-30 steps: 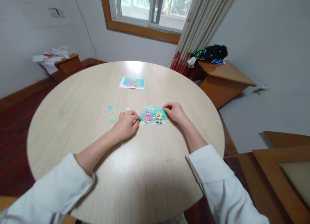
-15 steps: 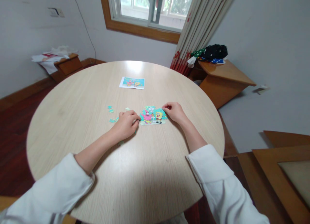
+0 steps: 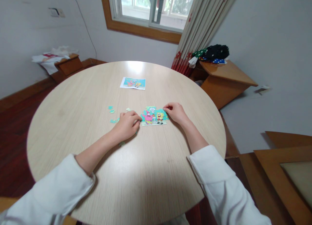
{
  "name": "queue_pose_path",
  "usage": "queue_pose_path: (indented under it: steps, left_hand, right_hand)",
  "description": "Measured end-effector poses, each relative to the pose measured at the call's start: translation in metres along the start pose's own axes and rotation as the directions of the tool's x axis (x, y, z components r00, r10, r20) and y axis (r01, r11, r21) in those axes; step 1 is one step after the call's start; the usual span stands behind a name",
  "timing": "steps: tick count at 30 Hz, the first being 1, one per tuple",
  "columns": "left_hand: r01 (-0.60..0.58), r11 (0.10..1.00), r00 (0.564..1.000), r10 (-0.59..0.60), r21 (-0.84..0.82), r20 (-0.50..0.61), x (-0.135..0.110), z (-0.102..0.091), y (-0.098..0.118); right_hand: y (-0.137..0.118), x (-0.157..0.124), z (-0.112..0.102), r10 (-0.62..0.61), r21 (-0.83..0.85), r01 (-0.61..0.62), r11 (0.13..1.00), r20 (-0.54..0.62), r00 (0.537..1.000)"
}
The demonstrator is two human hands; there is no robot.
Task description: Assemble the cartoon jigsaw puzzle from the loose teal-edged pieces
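Note:
A partly assembled jigsaw puzzle point(image 3: 153, 117) lies on the round table, showing a pink starfish, a yellow sponge and a pale squid figure on turquoise. My left hand point(image 3: 127, 123) rests at its left edge, fingers curled and fingertips pressed against it. At the upper right edge, my right hand point(image 3: 175, 112) is closed in a pinch on a small puzzle piece, mostly covered by the fingers. Loose puzzle pieces point(image 3: 111, 111) lie to the left, and another piece point(image 3: 122, 143) sits below my left wrist. Some pieces are partly hidden by my left hand.
A printed reference picture point(image 3: 133, 83) lies farther back on the light wooden table point(image 3: 80, 98). Beyond the table stand a wooden stand with dark cloth point(image 3: 216, 52) at right, a low stool with papers point(image 3: 69, 64) at left, and a curtain point(image 3: 198, 20) beside the window.

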State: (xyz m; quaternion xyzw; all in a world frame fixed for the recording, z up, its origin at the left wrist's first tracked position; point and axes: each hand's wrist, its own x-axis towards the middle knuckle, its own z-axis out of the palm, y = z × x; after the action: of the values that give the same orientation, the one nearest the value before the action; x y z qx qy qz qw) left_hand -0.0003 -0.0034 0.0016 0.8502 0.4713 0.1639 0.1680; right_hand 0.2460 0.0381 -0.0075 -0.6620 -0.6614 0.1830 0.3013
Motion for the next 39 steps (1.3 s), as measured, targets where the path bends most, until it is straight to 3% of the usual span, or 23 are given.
queue_pose_path:
  steps: [39]
  left_hand:
    - [-0.003,1.0,1.0,0.003,0.0,-0.015,-0.001,-0.0001,0.0009]
  right_hand:
    - [-0.0018,-0.0019,-0.0018,-0.034,-0.036,0.033,0.999,-0.006,0.999]
